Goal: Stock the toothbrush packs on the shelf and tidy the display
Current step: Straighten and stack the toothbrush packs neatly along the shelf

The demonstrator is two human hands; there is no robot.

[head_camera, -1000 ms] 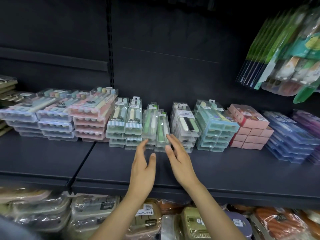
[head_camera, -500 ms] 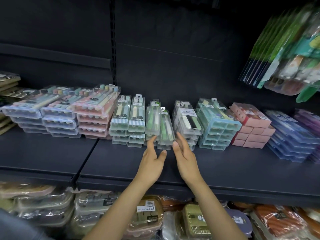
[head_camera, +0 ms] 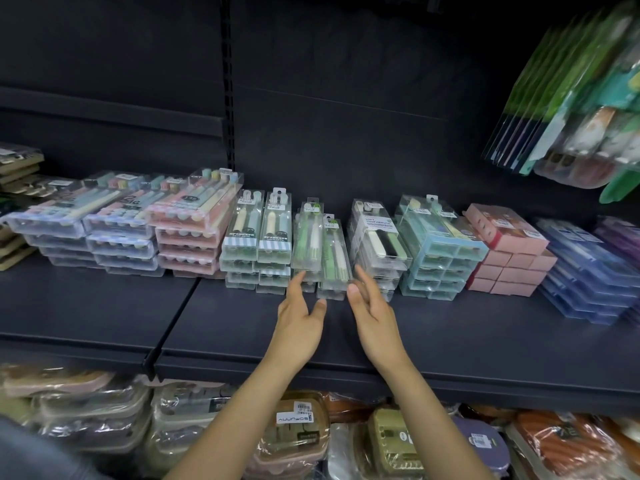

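Bare shelf [head_camera: 450, 327] front lies open before the toothbrush packs [head_camera: 320, 251]; stacks stand packed side by side, a narrow gap, possibly passable, right of them.

L hand [head_camera: 298, 318]: open, fingers straight, pointing 12 o'clock.
R hand [head_camera: 373, 315]: open, fingers relaxed, pointing 11 o'clock.
Forearms: both extended fwd.
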